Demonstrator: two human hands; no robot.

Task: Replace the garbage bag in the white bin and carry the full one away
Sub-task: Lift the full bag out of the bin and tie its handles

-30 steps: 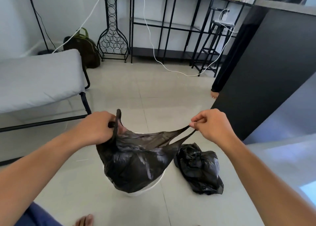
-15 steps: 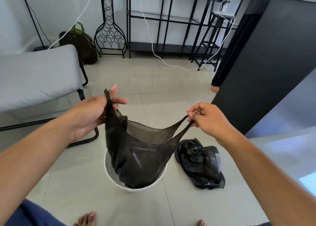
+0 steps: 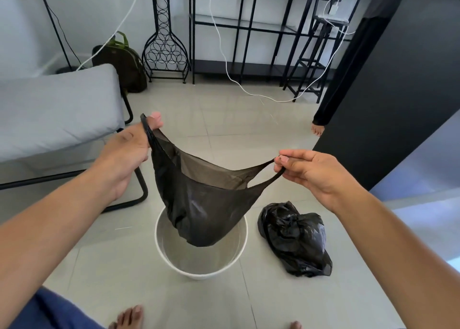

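Single head-worn wide-angle view, facing forward and down, close above both hands (image 3: 224, 164), tiled floor (image 3: 249, 129) beyond

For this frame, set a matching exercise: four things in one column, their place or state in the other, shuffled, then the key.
Things:
1. new bag
2. full bag
3. bin
4. backpack

States:
A. tied shut, lying on the floor right of the bin
B. standing unlined under the held bag
C. held open by left hand and right hand
D. on the floor behind the grey seat

Pairs: 1-C, 2-A, 3-B, 4-D
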